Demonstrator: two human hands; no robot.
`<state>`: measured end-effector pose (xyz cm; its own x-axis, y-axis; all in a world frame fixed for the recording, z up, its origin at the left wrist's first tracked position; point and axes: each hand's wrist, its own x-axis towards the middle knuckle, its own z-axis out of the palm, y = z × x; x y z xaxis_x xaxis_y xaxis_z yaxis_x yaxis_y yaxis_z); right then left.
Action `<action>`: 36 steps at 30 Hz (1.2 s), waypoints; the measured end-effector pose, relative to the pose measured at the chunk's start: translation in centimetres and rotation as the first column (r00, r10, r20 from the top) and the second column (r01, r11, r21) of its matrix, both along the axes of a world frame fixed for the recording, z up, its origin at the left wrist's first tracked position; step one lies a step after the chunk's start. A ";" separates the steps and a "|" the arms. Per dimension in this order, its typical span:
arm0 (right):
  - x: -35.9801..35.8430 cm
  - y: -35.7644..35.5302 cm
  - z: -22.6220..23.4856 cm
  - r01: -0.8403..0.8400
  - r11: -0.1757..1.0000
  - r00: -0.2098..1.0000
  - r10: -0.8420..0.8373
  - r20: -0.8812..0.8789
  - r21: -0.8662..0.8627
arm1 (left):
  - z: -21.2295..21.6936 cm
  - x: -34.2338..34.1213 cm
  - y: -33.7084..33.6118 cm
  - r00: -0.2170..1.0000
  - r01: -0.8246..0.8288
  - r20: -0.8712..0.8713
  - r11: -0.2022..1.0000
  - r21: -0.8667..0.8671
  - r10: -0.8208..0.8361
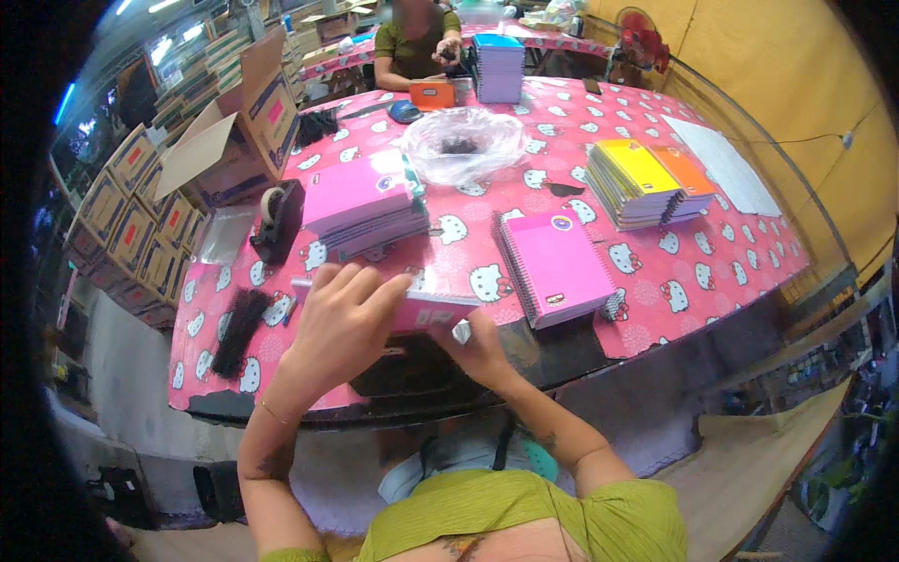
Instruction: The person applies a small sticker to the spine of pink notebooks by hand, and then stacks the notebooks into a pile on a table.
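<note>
Between my hands a pink notebook [433, 313] is tilted up on its edge at the table's near side. My left hand [342, 318] curls its fingers over the notebook's upper edge on the left. At its right end, my right hand [479, 351] grips it from below, with the fingers partly hidden. Just beyond stands a stack of pink notebooks [361, 201]. To the right lies a pile of pink spiral notebooks [559, 265]. A bundle of thin black coils or wires [241, 332] rests left of my left hand.
A tape dispenser [276, 225] and a cardboard box [245, 126] stand left. Yellow notebooks [637, 178] and orange notebooks [682, 170] sit right. A clear plastic bag [468, 140] lies mid-table. Across the table, a person [412, 47] sits beside a tall notebook stack [497, 73].
</note>
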<state>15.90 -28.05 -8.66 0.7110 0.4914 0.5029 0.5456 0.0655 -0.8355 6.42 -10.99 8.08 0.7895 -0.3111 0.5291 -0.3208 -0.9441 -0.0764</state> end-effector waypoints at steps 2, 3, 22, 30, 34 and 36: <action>-0.3 0.4 0.3 -0.069 0.997 0.996 0.070 -0.048 0.023 | -2.8 -0.7 1.2 0.999 -0.034 0.034 0.998 -0.044 0.035; -0.6 0.6 0.4 -0.105 0.994 0.990 0.107 -0.091 0.032 | -5.5 -1.2 2.0 0.994 -0.087 0.058 0.995 -0.040 0.089; 8.5 -13.0 -2.1 0.726 0.657 0.506 -0.711 0.489 0.204 | -22.5 -11.4 27.8 0.451 -0.892 -0.080 0.451 -0.015 0.889; 11.3 -13.1 -2.9 0.674 0.736 0.528 -0.535 0.660 0.057 | -20.7 -10.3 26.8 0.473 -0.845 0.136 0.492 -0.209 0.870; 11.1 -13.0 -2.7 0.686 0.727 0.534 -0.535 0.655 0.036 | -17.4 -10.4 23.4 0.527 -0.822 0.040 0.521 -0.230 0.849; 11.2 -12.7 -2.7 0.676 0.736 0.543 -0.531 0.651 0.036 | -17.1 -10.9 23.2 0.581 -0.732 0.186 0.609 -0.306 0.792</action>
